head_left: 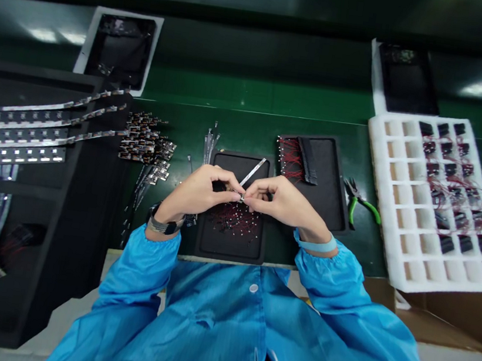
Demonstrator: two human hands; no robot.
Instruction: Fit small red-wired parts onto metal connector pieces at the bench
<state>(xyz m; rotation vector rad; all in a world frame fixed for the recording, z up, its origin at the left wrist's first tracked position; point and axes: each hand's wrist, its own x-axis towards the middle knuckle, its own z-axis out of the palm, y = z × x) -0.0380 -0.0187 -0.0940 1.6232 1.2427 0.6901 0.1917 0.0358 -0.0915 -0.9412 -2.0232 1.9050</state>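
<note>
Over a small black tray point(208, 241), both hands meet fingertip to fingertip. My left hand point(208, 191) pinches the near end of a flat flex cable point(253, 171), whose pale strip slants up and to the right. At that same end my right hand point(280, 200) is closed in a pinch; whether it grips the cable or a tiny part on it is hidden by the fingers. Beneath them, a loose heap of small parts with thin red wires point(236, 220) lies in the tray.
Left are stacked flex boards point(146, 141) and a large black bin point(76, 182) with cable strips. Right are a black tray point(331, 198) holding red-wired black parts point(307, 161), green-handled pliers point(361, 205) and a white foam tray point(395, 224). Two dark panels point(120, 49) stand behind.
</note>
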